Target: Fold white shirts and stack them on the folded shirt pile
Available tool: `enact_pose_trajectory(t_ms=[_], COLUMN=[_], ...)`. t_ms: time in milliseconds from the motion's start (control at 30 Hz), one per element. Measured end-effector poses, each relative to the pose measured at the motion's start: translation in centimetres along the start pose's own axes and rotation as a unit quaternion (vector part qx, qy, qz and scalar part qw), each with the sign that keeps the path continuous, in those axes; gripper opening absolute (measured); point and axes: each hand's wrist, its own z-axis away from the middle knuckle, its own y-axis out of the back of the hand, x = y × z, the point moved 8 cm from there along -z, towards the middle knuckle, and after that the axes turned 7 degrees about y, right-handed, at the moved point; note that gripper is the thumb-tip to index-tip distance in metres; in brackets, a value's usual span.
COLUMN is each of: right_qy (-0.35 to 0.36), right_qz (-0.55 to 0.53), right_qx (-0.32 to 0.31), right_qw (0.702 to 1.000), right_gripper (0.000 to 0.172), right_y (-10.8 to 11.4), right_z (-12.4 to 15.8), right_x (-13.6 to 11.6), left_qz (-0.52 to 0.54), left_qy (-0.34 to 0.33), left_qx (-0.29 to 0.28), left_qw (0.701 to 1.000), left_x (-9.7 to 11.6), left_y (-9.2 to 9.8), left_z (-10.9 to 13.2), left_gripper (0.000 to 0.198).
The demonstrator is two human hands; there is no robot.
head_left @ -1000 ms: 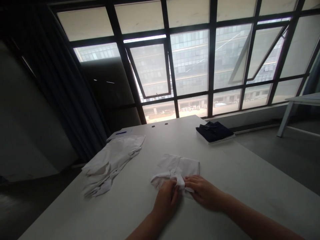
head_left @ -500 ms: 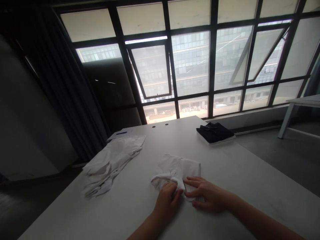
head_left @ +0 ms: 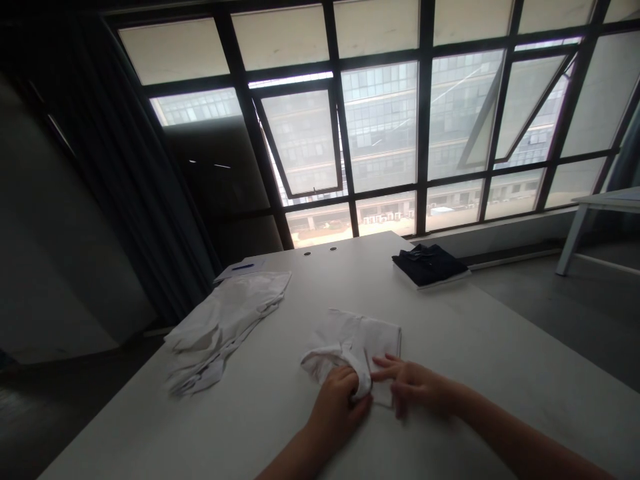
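A small folded white garment (head_left: 363,337) lies on the white table (head_left: 500,373) in front of me. My left hand (head_left: 336,408) is closed, pinching the garment's near edge where the cloth bunches up. My right hand (head_left: 417,385) rests beside it, fingers stretched flat and pressing on the garment's near right corner.
A crumpled white garment (head_left: 225,317) lies spread at the table's left side, with a paper and a blue pen (head_left: 243,267) behind it. A folded dark garment (head_left: 429,263) sits on a white one at the far right. Large windows stand behind; another table (head_left: 607,200) is at right.
My left hand has gathered more of the cloth's near edge and closed on it. My right hand's fingers have slid a little to the right and lie flatter.
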Motion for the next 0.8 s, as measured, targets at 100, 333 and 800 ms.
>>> enact_pose_trajectory(t_ms=[100, 333, 800], right_qy=[-0.030, -0.098, -0.159], right_qz=[0.001, 0.253, 0.409], right_qx=[0.152, 0.064, 0.046], right_qw=[0.988, 0.960, 0.897], right_gripper=[0.064, 0.060, 0.071], right_y=[2.8, 1.5, 0.0], right_z=[0.6, 0.8, 0.3], right_x=[2.3, 4.6, 0.4], left_qz=[-0.019, -0.009, 0.106], left_qy=[0.016, 0.050, 0.082], left_qx=[0.008, 0.049, 0.023], left_qw=[1.000, 0.998, 0.991], left_x=[-0.5, -2.2, -2.2], left_y=[0.0, -0.1, 1.9], left_z=[-0.2, 0.1, -0.1], left_gripper=[0.023, 0.020, 0.013])
